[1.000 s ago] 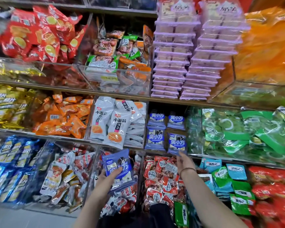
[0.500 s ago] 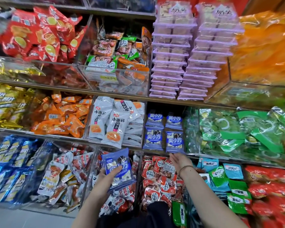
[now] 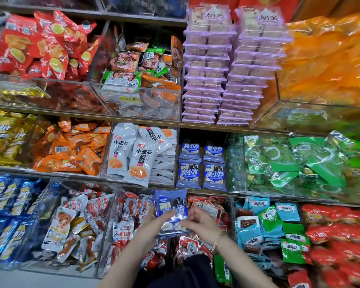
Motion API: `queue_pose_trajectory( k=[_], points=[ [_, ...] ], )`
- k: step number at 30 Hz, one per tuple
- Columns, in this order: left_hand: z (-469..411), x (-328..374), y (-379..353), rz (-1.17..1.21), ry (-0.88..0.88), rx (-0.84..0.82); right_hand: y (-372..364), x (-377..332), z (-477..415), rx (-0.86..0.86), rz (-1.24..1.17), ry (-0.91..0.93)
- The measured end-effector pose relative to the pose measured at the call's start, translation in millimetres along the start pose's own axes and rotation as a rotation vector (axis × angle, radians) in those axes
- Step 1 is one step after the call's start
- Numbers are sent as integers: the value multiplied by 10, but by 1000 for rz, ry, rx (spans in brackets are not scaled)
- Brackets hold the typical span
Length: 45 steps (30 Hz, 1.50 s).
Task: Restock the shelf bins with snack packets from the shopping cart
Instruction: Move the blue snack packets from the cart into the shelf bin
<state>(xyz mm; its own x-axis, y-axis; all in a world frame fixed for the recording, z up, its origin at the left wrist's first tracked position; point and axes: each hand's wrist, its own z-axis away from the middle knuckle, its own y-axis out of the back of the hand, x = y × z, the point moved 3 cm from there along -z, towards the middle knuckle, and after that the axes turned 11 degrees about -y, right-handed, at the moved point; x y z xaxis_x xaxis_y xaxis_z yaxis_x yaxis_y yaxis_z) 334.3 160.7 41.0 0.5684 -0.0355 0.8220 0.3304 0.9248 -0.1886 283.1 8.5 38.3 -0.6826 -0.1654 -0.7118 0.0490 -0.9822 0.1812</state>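
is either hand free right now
No, the left hand and the right hand both grip the blue packets between them.

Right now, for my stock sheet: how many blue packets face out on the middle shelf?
4 blue packets: upper left, upper right, lower left, lower right. More may sit behind them. The left hand and right hand hold another bundle.

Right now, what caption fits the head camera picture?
Left hand and right hand hold blue snack packets below their matching bin.
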Motion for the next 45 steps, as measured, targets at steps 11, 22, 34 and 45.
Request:
queue_pose_trajectory(
  k=[11,22,34,45],
  points=[
    [-100,-9,-66,51,-19,-37,56,248,2,50,-154,-30],
    [-186,-132,239,43,155,83,447,374,-65,440,-693,-91],
    [-242,-134,530,81,135,209,793,-705,-1281,433,-1183,-129],
    [-206,-119,515,173,71,206,981,-810,-1685,445,-665,-241]
  ],
)
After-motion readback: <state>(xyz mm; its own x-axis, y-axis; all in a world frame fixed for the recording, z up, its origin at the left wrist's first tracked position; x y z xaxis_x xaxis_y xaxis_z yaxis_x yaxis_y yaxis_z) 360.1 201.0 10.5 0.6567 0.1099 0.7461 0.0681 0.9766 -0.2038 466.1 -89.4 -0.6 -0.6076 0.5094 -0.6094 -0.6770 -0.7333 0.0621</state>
